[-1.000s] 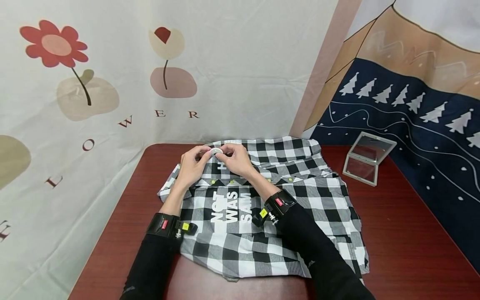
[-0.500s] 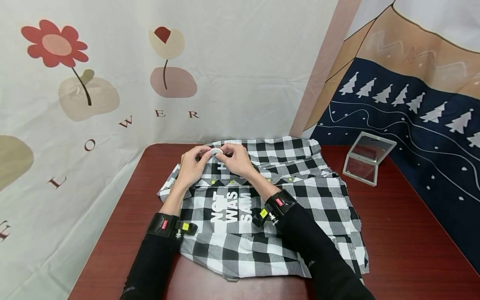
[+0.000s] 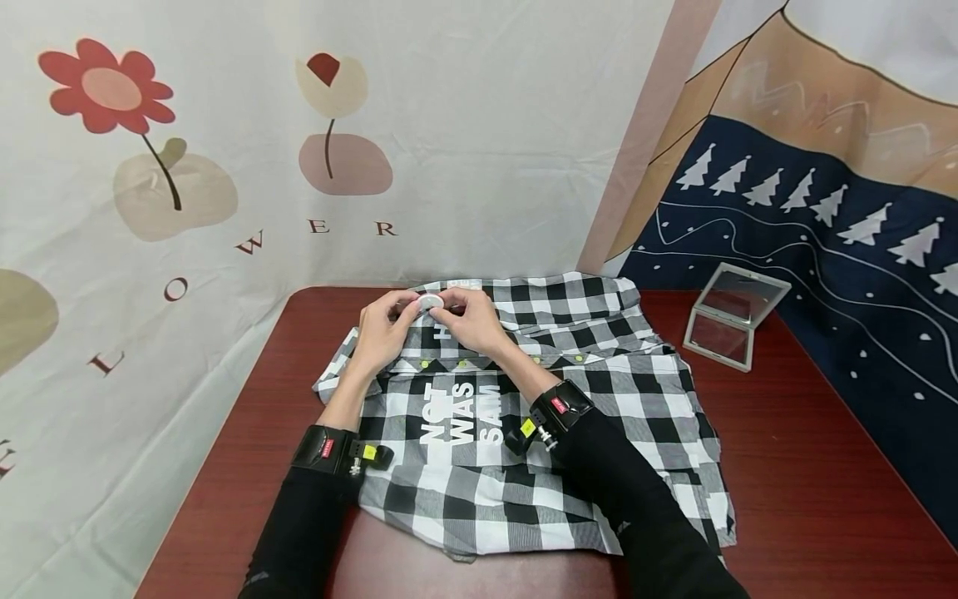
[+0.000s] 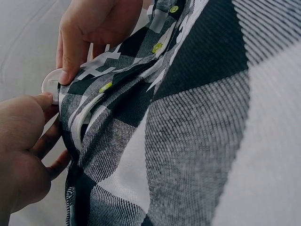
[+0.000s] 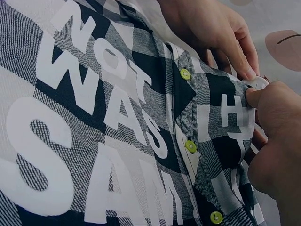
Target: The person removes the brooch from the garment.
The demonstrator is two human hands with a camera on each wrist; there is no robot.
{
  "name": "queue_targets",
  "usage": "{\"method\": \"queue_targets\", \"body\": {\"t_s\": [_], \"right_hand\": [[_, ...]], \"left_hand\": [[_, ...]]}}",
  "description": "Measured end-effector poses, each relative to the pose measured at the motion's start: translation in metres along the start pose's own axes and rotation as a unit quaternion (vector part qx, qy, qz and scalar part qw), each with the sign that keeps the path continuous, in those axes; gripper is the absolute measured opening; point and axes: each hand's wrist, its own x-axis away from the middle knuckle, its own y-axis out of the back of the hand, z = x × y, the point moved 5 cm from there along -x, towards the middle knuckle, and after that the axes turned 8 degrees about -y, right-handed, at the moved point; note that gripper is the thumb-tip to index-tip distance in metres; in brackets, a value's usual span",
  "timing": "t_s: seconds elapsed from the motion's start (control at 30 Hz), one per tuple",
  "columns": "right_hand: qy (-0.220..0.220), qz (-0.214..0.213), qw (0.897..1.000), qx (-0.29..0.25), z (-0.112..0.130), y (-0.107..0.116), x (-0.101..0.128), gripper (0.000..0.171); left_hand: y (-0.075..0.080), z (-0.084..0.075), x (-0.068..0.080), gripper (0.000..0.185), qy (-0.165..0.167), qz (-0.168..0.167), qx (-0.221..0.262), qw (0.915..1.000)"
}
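A black-and-white checked shirt (image 3: 524, 491) lies spread on the table, with white lettering and several yellow-green buttons (image 5: 190, 146) down its placket. At its far side both hands meet over a small round white badge (image 3: 430, 302). The left hand (image 3: 383, 329) pinches the badge from the left, its thumb on the near side. From the right, the right hand (image 3: 475, 320) pinches the badge along with the shirt's edge. In the left wrist view the badge (image 4: 50, 85) stands against the fabric, partly covered by fingertips; its back is hidden.
An open folding mirror (image 3: 737, 316) lies on the right of the reddish-brown table (image 3: 808, 466). Behind the table hangs a pale cloth (image 3: 486, 166) with printed flowers. A navy and tan cloth (image 3: 823, 249) with white trees hangs at the right.
The badge has tilted slightly between the fingers, showing more of its white face. Both hands keep nearly the same place, and the shirt lies as before.
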Motion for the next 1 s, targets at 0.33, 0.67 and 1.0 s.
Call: {"method": "queue_targets", "body": {"t_s": [0.33, 0.67, 1.0], "right_hand": [[0.002, 0.020, 1.000, -0.001, 0.001, 0.004, 0.001, 0.026], [0.021, -0.003, 0.999, 0.031, 0.004, 0.015, -0.004, 0.029], [0.051, 0.004, 0.995, 0.080, 0.008, 0.012, -0.004, 0.025]], "left_hand": [[0.001, -0.001, 0.001, 0.021, 0.001, -0.005, 0.002, 1.0000], [0.002, -0.003, 0.001, 0.019, -0.023, -0.018, -0.023, 0.9993], [0.001, -0.001, 0.001, 0.020, -0.024, -0.005, -0.028, 0.9993]]}}
